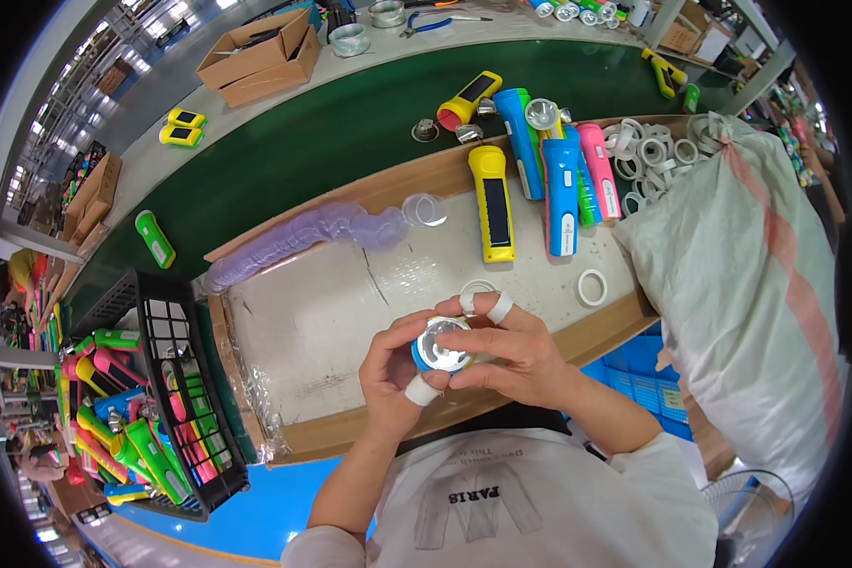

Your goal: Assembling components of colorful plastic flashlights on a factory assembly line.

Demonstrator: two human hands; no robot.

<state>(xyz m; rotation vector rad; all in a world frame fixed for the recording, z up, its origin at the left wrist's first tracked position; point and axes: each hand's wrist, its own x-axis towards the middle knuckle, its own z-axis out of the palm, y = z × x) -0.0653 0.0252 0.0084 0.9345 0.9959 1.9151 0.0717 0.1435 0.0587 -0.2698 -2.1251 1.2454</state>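
Observation:
Between my hands is a flashlight with its shiny round reflector end turned up; a little blue shows at its side. My left hand wraps round its left side, white tape on the thumb. From the right, my right hand closes on it, fingers lying over the front rim and white tape on its fingers. A white ring lies just beyond my fingertips. Farther off are a yellow flashlight with a dark panel and a blue flashlight.
A row of clear lens discs lies along the tray. White rings are heaped at the far right, beside a woven sack. One white ring lies apart. A black crate of colourful flashlights stands left.

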